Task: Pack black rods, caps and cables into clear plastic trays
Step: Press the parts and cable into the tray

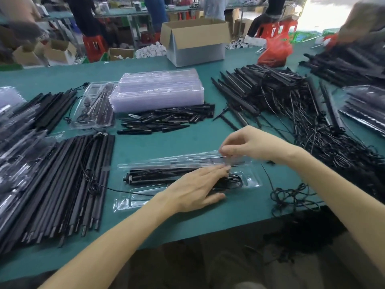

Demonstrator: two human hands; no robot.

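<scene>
A clear plastic tray (pixel 137 202) lies open on the green table in front of me, with black rods (pixel 154 175) and a coiled cable (pixel 235 181) in its lower half. My left hand (pixel 198 187) lies flat with straight fingers on the rods and cable. My right hand (pixel 248 146) pinches the edge of the tray's clear lid (pixel 187 159), which stands half raised over the contents.
Long black rods (pixel 62 184) lie at the left, short black caps (pixel 166 119) behind the tray, a stack of clear trays (pixel 156 92) beyond them. Rods with tangled cables (pixel 302 113) fill the right. A loose cable (pixel 291 197) lies near the table edge. A cardboard box (pixel 195 42) stands at the back.
</scene>
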